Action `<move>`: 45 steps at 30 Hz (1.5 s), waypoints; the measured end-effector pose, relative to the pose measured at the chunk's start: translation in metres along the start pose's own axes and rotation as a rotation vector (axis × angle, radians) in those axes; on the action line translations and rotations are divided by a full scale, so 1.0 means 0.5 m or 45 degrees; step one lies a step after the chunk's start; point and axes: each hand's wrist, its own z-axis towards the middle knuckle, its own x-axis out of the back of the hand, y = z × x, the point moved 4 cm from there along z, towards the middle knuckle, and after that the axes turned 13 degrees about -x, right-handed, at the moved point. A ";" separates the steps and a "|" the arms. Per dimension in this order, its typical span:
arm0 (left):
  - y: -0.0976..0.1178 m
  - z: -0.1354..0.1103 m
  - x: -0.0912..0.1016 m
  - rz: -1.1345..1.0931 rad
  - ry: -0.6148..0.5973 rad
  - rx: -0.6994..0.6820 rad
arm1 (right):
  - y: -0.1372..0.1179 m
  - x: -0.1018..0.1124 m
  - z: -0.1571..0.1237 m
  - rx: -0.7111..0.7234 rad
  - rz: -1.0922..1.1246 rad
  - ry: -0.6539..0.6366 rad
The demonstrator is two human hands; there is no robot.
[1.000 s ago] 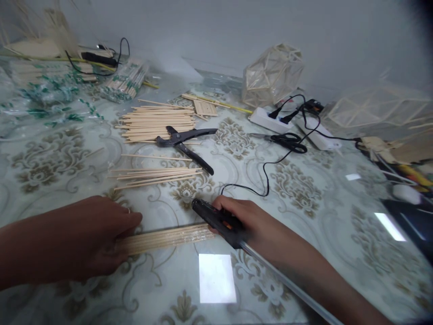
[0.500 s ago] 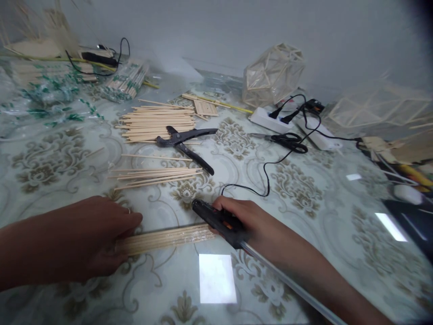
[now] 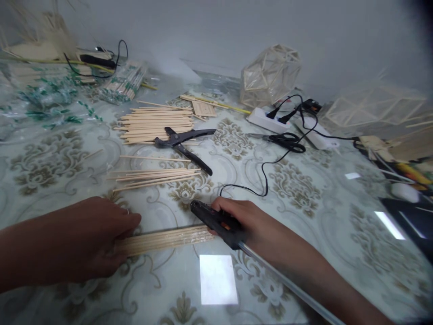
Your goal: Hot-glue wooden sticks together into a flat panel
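Nearly unchanged over 1 second, bar a slight drift of view. Still clamped with left hand (image 3: pixel 84 241) on the stick bundle (image 3: pixel 165 239), flat on the desk (image 3: pixel 169 282); still gripping the glue gun (image 3: pixel 214 222) in right hand (image 3: pixel 245 221), over the far end. Seemingly holding steady, without visible progress.

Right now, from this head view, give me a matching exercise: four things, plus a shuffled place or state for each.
Things:
1 black glue gun with translucent stick
2 black metal hand cutter
3 white plastic power strip
4 flat row of pale wooden sticks

Places or states:
A black plugs in it
B end in the left hand
C handles spread
D in the right hand

Pairs: 1-D, 2-C, 3-A, 4-B
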 end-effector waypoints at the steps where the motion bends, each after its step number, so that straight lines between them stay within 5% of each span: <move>1: 0.002 0.000 0.002 0.003 0.023 -0.014 | -0.001 0.000 0.000 0.003 0.003 0.001; 17: 0.023 0.025 0.053 0.016 0.080 -0.004 | 0.012 0.001 -0.004 -0.035 0.038 -0.056; 30: 0.006 0.064 0.055 0.117 0.386 -0.029 | -0.005 0.001 -0.015 -0.181 0.010 -0.097; 38: 0.043 0.062 0.037 0.082 0.490 -0.287 | 0.010 0.012 -0.004 -0.271 0.095 0.098; 45: 0.043 0.072 0.018 0.190 0.551 -0.516 | 0.022 -0.002 -0.004 -0.226 0.409 -0.044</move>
